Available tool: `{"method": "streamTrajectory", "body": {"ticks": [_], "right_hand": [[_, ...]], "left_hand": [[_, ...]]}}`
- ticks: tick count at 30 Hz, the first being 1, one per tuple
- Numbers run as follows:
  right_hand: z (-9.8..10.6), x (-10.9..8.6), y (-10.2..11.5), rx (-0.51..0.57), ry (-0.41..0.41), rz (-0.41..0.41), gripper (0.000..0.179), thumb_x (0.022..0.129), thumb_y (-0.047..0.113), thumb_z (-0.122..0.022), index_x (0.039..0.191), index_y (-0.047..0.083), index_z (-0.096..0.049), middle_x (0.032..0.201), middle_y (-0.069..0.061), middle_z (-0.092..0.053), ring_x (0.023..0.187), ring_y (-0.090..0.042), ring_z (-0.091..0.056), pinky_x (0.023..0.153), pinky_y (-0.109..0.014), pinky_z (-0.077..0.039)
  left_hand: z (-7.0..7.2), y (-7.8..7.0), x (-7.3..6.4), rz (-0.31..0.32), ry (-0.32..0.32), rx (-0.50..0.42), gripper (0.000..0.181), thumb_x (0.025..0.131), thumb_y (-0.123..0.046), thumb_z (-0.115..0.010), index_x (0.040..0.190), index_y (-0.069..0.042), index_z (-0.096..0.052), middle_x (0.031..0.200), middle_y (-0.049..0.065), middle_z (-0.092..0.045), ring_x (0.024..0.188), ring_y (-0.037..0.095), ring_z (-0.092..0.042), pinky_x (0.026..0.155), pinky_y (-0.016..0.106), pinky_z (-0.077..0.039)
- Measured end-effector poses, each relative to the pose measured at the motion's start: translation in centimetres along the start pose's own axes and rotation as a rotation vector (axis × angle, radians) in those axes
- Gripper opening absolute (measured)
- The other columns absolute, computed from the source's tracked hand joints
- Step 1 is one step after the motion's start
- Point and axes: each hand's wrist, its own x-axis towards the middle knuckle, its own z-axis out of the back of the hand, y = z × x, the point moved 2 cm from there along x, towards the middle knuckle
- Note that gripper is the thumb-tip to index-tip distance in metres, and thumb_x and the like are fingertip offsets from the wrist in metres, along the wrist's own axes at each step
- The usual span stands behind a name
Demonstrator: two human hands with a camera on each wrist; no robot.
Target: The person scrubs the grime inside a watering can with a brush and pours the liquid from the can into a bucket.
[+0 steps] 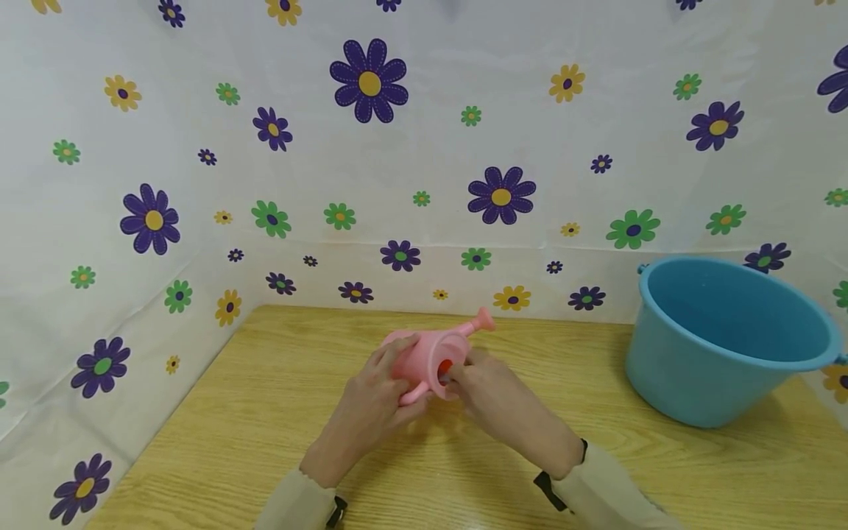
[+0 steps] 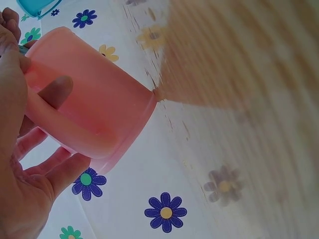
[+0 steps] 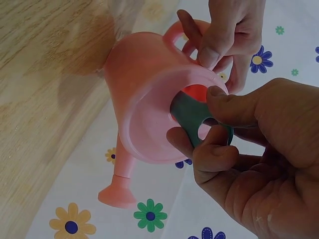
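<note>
A pink toy watering can (image 1: 417, 359) lies tilted above the table, its round opening turned toward me and its spout pointing to the back right. My left hand (image 1: 371, 401) grips the can around its body and handle (image 2: 65, 127). Inside the opening, my right hand (image 1: 493, 401) pinches a small dark green looped handle (image 3: 188, 110) between thumb and fingers. A red part (image 3: 197, 92) shows beyond that handle, within the can. Its full shape is hidden by the can wall and my fingers, so I cannot tell what kind of thing it is.
A large blue bucket (image 1: 702, 383) stands on the right side of the wooden table (image 1: 252, 412). White cloth (image 1: 424, 140) printed with purple, green and yellow flowers hangs behind the table and along its left side.
</note>
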Motion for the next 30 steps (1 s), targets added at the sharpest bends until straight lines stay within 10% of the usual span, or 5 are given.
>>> {"method": "streamTrajectory", "body": {"ticks": [30], "right_hand": [[2.1,-0.6,0.6,-0.007,0.036,-0.095,0.009,0.088,0.003,-0.077,0.096,0.003,-0.074,0.087,-0.009,-0.068,0.07,-0.014,-0.057,0.066,-0.024,-0.057]], "left_hand": [[-0.3,0.1,0.0,0.01,-0.035,-0.026,0.039,0.09,-0.037,-0.072,0.06,-0.014,-0.064,0.145,0.008,-0.054,0.132,0.028,-0.056,0.069,0.033,-0.065]]}}
